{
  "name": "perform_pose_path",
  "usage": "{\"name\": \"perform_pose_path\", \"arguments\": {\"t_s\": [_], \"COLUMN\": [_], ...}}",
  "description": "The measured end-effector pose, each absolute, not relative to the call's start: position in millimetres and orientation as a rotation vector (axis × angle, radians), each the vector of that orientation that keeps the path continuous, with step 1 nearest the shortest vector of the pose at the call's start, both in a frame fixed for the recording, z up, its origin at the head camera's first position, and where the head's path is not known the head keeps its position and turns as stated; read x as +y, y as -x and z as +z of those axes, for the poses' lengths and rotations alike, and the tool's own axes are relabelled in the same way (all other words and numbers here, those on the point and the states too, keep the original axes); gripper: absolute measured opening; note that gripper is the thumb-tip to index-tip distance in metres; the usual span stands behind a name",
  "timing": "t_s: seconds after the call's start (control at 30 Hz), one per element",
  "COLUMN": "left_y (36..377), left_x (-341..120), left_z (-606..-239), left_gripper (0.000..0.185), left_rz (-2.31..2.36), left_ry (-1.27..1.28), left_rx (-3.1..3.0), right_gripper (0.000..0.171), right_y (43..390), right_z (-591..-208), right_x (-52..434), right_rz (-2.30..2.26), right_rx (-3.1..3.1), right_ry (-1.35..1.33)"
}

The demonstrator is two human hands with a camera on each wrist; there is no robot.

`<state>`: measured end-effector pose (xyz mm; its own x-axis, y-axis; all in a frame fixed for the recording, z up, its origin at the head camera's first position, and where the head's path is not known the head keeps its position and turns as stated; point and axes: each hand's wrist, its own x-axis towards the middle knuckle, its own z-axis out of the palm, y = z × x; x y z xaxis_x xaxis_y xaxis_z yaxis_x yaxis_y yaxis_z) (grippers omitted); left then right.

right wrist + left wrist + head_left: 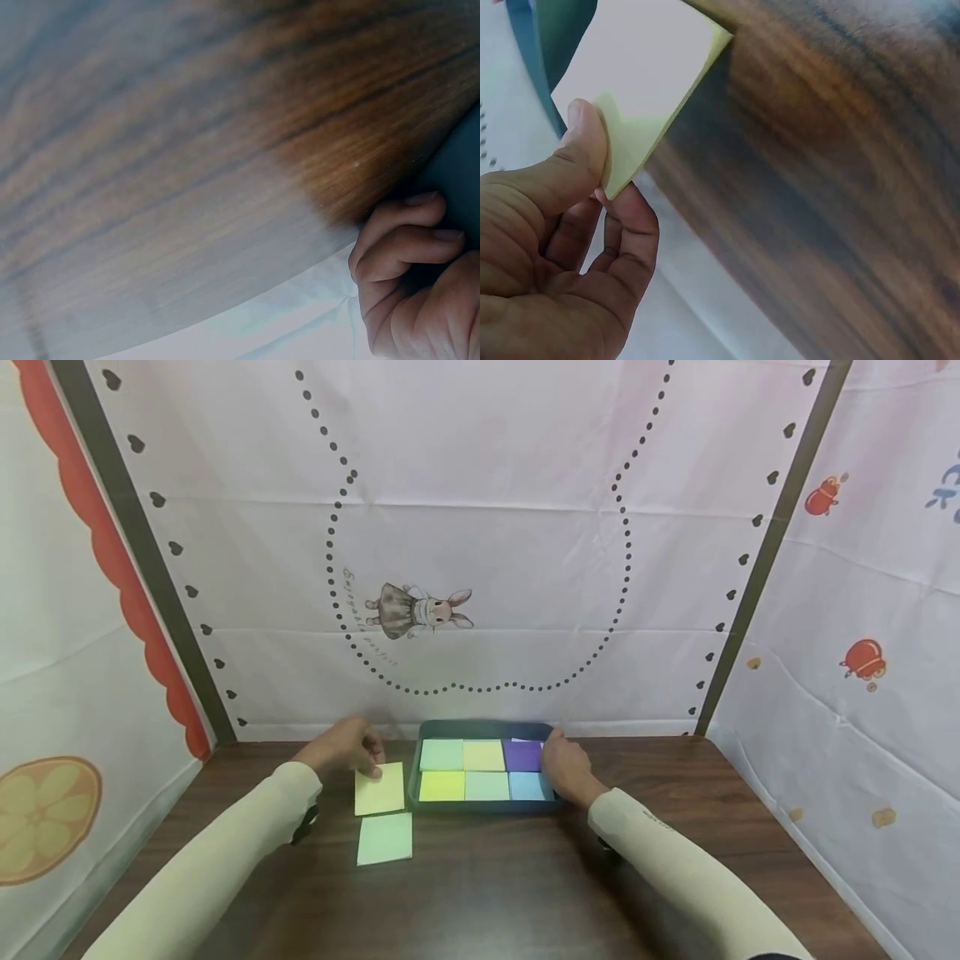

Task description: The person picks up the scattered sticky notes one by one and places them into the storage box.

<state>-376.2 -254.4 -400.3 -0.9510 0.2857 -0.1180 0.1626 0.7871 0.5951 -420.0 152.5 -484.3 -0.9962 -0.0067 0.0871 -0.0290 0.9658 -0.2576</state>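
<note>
My left hand (343, 750) pinches a pale yellow sticky note pad (378, 793) by its far edge, left of a dark blue-green tray (486, 807). In the left wrist view the thumb lies on top of this pad (649, 67), with fingers beneath its corner. Just nearer than it, a pale green sticky note pad (386, 840) lies on the table. My right hand (568, 768) holds the tray's right side. In the right wrist view its fingers (401, 255) curl against the tray's dark wall (459, 180); the thumb tip is hidden there.
Inside the tray are two rows of sticky note pads, among them a purple pad (522, 757), a blue pad (530, 786) and a bright yellow pad (442, 786). A printed white cloth (487, 568) hangs behind the dark wooden table (480, 893) and along both sides.
</note>
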Motion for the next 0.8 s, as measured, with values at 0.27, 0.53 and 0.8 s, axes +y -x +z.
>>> {"name": "perform_pose_path", "arguments": {"t_s": [0.27,0.53,0.8], "left_y": [374,379,383], "left_x": [-271,-272,-258], "left_z": [-376,-359,-357], "left_gripper": [0.014,0.018,0.018], "left_rz": [0.908,0.857,0.986], "left_ry": [-0.323,-0.353,-0.3], "left_rx": [2.802,2.868,2.889], "right_gripper": [0.036,0.032,0.034], "right_y": [423,472,476], "right_z": [-491,-540,-541], "right_x": [153,168,169], "right_rz": [0.318,0.131,0.174], "right_rx": [-3.019,-2.981,-3.027], "right_ry": [-0.059,-0.113,-0.09]}}
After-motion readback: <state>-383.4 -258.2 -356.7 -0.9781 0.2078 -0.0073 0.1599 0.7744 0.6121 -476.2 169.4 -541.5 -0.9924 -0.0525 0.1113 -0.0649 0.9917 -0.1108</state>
